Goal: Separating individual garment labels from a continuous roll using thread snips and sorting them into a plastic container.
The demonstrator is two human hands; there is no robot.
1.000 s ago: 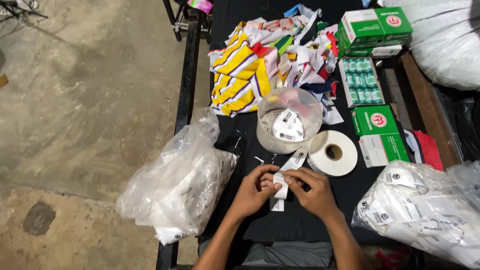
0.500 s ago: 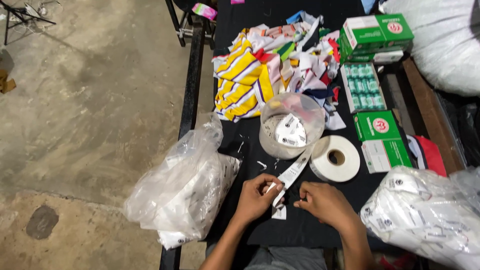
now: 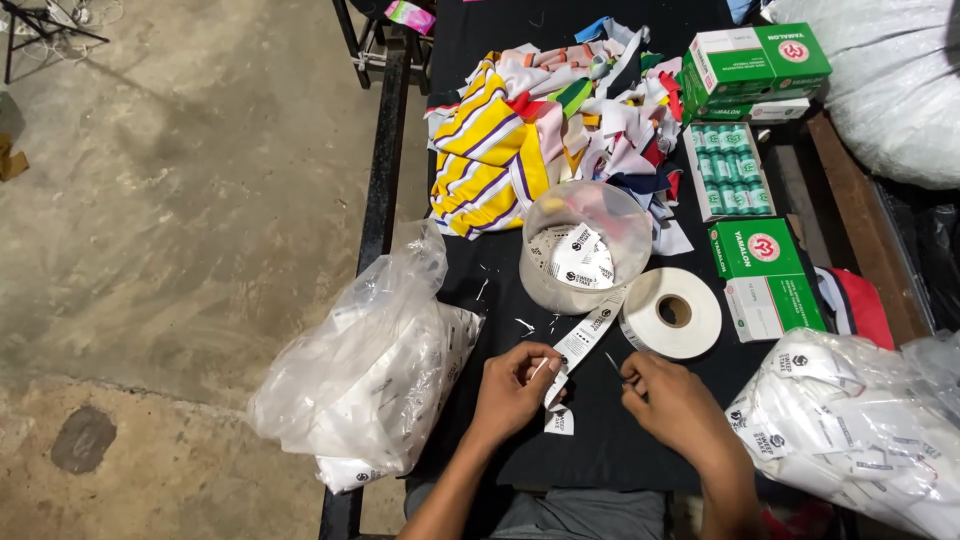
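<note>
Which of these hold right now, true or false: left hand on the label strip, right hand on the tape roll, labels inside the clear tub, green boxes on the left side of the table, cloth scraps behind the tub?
1. The left hand pinches the printed label strip. True.
2. The right hand rests on the white tape roll. False: it is apart from the roll, nearer the person, holding a small thin tool.
3. The clear tub holds printed labels. True.
4. The green boxes stand on the table's left side. False: they are on the right.
5. A pile of coloured cloth scraps lies beyond the tub. True.
</note>
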